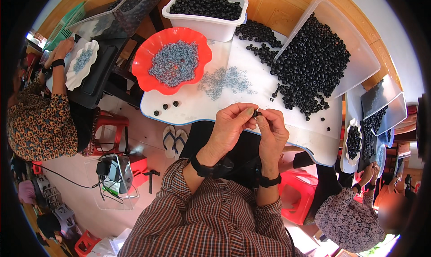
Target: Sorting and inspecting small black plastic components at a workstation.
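Observation:
My left hand (230, 127) and my right hand (273, 134) meet over the table's front edge. Both are closed, pinching one small round black plastic part (256, 113) between the fingertips; the fingers partly cover it. Beyond them lies a loose patch of tiny bluish see-through pieces (229, 81), too small to name. More of these fill a red wavy-rimmed bowl (140, 61) at the left. Three black parts (165, 106) stand apart near the left front edge. To the right, a big heap of black parts (310, 61) spills from a tipped see-through bin (366, 61).
A white tub (197, 24) of black parts stands at the back of the white table (188, 111). Co-workers sit left (45, 122) and right (350, 219) at their own tables. Red stools (298, 196), sandals (174, 140) and a see-through box with cables (112, 180) are on the floor.

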Motion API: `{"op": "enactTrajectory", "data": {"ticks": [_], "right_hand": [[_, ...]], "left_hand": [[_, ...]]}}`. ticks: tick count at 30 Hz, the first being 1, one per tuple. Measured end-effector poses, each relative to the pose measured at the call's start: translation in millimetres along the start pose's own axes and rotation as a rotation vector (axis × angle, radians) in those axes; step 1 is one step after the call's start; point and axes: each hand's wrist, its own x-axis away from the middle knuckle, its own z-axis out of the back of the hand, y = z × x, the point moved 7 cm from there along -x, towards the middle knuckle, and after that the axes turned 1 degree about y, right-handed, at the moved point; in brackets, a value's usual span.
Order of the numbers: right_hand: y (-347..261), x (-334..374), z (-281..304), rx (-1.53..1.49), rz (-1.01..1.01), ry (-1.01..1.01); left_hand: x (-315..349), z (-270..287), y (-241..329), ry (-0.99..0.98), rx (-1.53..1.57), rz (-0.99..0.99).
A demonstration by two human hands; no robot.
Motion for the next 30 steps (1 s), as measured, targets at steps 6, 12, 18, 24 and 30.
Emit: {"op": "enactTrajectory", "data": {"ticks": [6, 12, 18, 24, 30], "right_hand": [[-3, 0, -2, 0.042, 0.048, 0.003], [-10, 0, -3, 0.243, 0.16, 0.006], [-21, 1, -12, 0.452, 0.303, -0.049], [-18, 3, -13, 0.472, 0.283, -0.066], [-7, 2, -9, 0.346, 0.122, -0.137]], "left_hand": [[0, 0, 1, 0.002, -0.011, -0.027], [3, 1, 8, 0.069, -0.192, -0.108], [6, 1, 13, 0.123, -0.259, -0.119], [6, -1, 14, 0.1, -0.287, -0.099], [3, 8, 8, 0.078, -0.308, -0.068]]}}
